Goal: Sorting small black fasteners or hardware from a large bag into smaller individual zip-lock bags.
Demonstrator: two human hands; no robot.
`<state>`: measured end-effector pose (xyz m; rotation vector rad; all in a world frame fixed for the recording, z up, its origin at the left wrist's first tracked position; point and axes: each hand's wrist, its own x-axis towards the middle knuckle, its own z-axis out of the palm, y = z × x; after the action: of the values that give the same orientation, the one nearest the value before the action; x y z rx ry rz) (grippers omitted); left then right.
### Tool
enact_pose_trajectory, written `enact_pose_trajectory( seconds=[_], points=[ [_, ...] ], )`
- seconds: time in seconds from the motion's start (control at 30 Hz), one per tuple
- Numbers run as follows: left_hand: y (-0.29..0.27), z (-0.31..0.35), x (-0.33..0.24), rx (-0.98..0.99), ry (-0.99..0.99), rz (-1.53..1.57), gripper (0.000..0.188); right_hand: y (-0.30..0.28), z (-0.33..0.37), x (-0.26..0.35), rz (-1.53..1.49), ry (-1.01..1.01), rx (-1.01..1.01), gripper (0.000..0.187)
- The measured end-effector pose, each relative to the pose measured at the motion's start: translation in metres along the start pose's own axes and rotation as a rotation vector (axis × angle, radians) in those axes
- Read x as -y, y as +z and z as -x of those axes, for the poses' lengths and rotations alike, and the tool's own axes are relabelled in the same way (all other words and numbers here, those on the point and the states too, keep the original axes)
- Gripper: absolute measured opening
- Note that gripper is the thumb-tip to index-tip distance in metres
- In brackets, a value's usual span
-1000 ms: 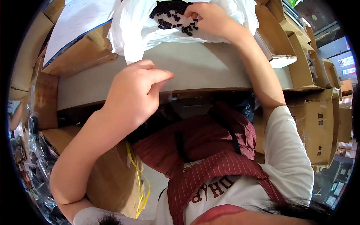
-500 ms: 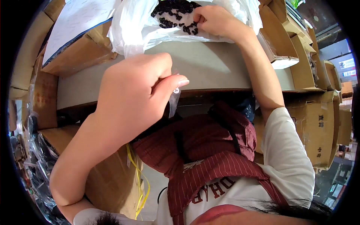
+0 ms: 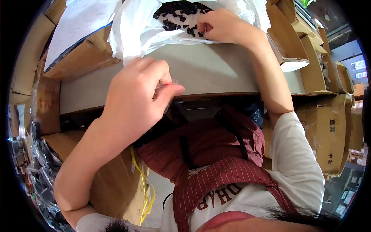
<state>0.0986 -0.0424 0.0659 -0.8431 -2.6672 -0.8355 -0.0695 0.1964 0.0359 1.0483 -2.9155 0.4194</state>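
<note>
My left hand hovers above the front edge of the table, thumb and fingers pinched on a small clear plastic bag. Only a bit of the bag's film shows; my fingers cover the rest. Farther off, my right hand reaches into an open white plastic bag. Its fingers are curled together at the edge of a pile of small black screws. Whatever sits between those fingertips is hidden. Several loose screws lie on the white plastic beside them.
At the left a written sheet lies on a cardboard box. Open cardboard trays stand right of the white bag. The grey tabletop ends above my maroon apron. Yellow straps hang by a carton below.
My left hand has shifted slightly left, and the clear bag hanging from it is now mostly out of sight. My right hand stays among the screws, its fingers slightly moved.
</note>
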Motion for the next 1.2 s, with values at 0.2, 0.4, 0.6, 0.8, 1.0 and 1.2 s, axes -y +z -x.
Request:
enact_pose_trajectory(
  seconds=[0.2, 0.4, 0.6, 0.8, 1.0, 1.2],
  points=[
    [0.0, 0.0, 0.0, 0.022, -0.062, -0.082, 0.034, -0.003, 0.004, 0.006, 0.008, 0.005, 0.087, 0.018],
    [0.006, 0.003, 0.007, -0.012, 0.005, -0.058, 0.032, -0.011, 0.004, 0.018, -0.035, -0.031, 0.012, 0.014],
    [0.006, 0.004, 0.009, -0.008, -0.104, 0.017, 0.032, -0.037, 0.015, 0.06, -0.739, -0.567, 0.081, 0.023],
    [0.008, 0.004, 0.012, -0.04, -0.095, 0.064, 0.039, -0.025, 0.016, 0.072, -0.798, -0.915, -0.019, 0.022],
    [0.006, 0.001, 0.011, 0.048, -0.149, 0.085, 0.03, -0.029, 0.007, 0.017, -0.556, -0.575, -0.312, 0.039],
    [0.006, 0.003, 0.012, 0.043, -0.094, 0.016, 0.026, -0.022, 0.0, 0.024, 0.08, 0.074, 0.008, 0.022]
  ],
)
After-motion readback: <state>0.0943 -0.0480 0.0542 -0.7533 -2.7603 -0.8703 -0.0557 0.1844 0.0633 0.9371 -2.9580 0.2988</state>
